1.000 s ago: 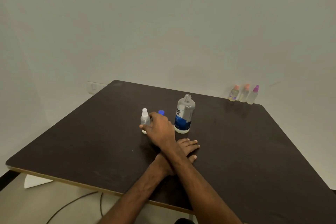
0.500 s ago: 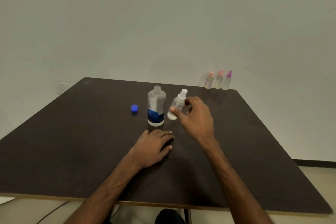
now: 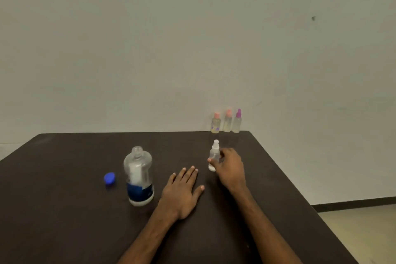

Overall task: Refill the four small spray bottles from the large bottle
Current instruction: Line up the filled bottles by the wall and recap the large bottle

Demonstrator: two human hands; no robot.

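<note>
Pinching the white-topped spray bottle (image 3: 215,154) round its lower body, the right grip (image 3: 230,170) is curling thumb and fingers about it just right of the frame's centre. It is keeping the bottle upright, with the base at or just above the worktop (image 3: 64,210); which of the two cannot be told. The left grip (image 3: 182,193) is lying palm down in the lower middle of the frame, fingers straight and lightly spread, holding nothing. It is probably serving as a brace while the other works.

The worktop is filling the lower half of the frame. The large bottle (image 3: 139,176) is standing upright at lower left of centre, near the left grip, its neck open, presumably ready for pouring. Three other spray bottles (image 3: 228,122) are standing in a tight row at the worktop's far edge by the wall, above the right grip and well apart from the large bottle, seemingly parked out of the way. The blue cap (image 3: 109,178) is lying just left of the large bottle, likely so that it is staying within reach.
</note>
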